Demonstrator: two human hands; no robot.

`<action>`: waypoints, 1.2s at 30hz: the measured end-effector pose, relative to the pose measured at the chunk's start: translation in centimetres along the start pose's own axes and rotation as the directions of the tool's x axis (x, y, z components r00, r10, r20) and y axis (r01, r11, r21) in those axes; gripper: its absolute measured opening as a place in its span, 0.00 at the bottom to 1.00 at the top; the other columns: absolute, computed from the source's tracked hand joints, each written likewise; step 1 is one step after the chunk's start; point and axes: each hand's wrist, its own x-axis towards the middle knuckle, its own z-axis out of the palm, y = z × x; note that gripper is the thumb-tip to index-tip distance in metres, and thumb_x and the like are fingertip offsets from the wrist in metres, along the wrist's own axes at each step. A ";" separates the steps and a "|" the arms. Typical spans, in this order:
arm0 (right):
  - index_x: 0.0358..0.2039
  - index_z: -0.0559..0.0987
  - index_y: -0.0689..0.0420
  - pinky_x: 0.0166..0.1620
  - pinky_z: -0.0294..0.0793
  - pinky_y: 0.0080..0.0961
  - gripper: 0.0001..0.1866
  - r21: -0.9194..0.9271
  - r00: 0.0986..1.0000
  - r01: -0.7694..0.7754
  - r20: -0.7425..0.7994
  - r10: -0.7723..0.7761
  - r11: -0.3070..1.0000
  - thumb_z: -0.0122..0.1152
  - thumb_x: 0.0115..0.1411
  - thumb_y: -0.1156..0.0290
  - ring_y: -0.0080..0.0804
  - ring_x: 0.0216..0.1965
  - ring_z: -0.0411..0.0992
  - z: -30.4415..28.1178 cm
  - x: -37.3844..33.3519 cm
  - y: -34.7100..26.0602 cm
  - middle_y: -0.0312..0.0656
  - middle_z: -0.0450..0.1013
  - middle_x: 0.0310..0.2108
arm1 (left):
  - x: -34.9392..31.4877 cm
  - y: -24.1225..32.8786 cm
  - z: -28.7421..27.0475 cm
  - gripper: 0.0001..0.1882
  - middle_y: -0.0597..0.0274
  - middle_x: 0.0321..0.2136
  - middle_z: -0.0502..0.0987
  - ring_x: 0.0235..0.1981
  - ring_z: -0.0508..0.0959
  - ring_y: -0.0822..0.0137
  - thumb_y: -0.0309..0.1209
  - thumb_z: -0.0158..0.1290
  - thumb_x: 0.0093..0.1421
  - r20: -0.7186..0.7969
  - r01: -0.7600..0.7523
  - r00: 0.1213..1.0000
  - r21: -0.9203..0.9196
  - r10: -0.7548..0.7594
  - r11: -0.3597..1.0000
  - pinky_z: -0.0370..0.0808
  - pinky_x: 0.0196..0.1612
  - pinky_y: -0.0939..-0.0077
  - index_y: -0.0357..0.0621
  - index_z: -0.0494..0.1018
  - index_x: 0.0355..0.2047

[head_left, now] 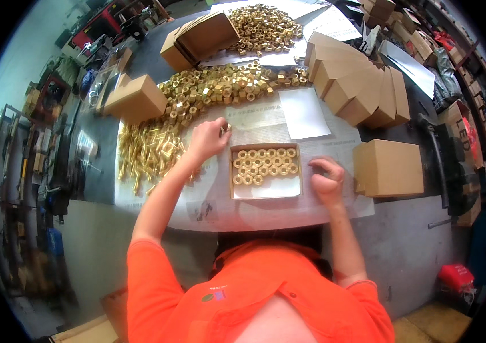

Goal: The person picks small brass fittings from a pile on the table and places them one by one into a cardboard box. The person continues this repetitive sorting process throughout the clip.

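An open shallow carton (267, 191) lies on the newspaper in front of me, with brass nuts (266, 162) standing in rows over its far part. The white bottom shows at its near side. To the upper left of the carton, my left hand (209, 139) is closed in a pinch on a brass nut (224, 129), mostly covered by the fingers. My right hand (327, 178) rests just right of the carton with its fingers curled; whatever they hold, if anything, is hidden. Beyond my left hand spreads a long heap of loose brass nuts (220, 86).
Brass cone-shaped fittings (149, 150) lie heaped at the left. Cardboard boxes stand at left (136, 100), far (200, 40) and right (390, 168), with a fanned row of cartons (357, 86) behind. White paper (303, 113) lies beyond the carton; another nut pile (263, 28) is farthest.
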 end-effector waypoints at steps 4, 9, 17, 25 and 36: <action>0.29 0.79 0.63 0.42 0.73 0.28 0.14 -0.013 1.000 -0.008 0.004 0.008 1.000 0.52 0.39 0.77 0.42 0.36 0.74 0.1 0.0 0.2 0.48 0.76 0.32 | 0.4 -0.8 0.6 0.11 0.53 0.26 0.80 0.31 0.80 0.53 0.35 0.58 0.52 -0.003 -0.009 1.000 0.035 0.009 0.999 0.75 0.35 0.60 0.42 0.77 0.32; 0.29 0.79 0.63 0.43 0.73 0.28 0.14 -0.029 1.000 0.009 -0.003 -0.009 1.000 0.52 0.39 0.77 0.42 0.36 0.74 0.1 0.0 0.1 0.48 0.76 0.32 | 0.4 -0.8 0.5 0.11 0.52 0.30 0.80 0.35 0.79 0.51 0.34 0.58 0.51 0.007 -0.021 1.000 0.073 0.021 0.997 0.75 0.38 0.59 0.41 0.77 0.32; 0.28 0.79 0.64 0.43 0.73 0.27 0.14 0.018 1.000 0.006 -0.009 -0.006 1.000 0.51 0.38 0.78 0.41 0.36 0.74 0.2 0.1 -0.1 0.48 0.76 0.32 | -1.5 1.3 -3.1 0.08 0.57 0.22 0.79 0.22 0.78 0.71 0.24 0.58 0.52 -0.058 -0.083 0.996 -0.275 0.070 0.958 0.74 0.28 0.77 0.39 0.78 0.34; 0.29 0.79 0.64 0.43 0.73 0.27 0.14 0.013 0.999 -0.033 -0.019 0.034 0.999 0.51 0.39 0.78 0.41 0.37 0.74 0.1 0.1 -0.4 0.48 0.76 0.33 | -7.3 10.0 -1.3 0.04 0.60 0.20 0.78 0.23 0.79 0.59 0.32 0.56 0.53 0.205 -0.369 0.888 -0.217 0.411 0.904 0.74 0.25 0.65 0.46 0.76 0.25; 0.28 0.79 0.64 0.43 0.72 0.26 0.14 0.026 1.000 -0.016 -0.019 0.016 1.000 0.51 0.38 0.79 0.40 0.37 0.74 0.1 0.1 -0.5 0.47 0.76 0.32 | -6.3 9.8 0.8 0.06 0.59 0.18 0.76 0.23 0.79 0.57 0.35 0.54 0.50 0.300 -0.440 0.868 0.093 0.396 0.893 0.73 0.24 0.61 0.48 0.74 0.24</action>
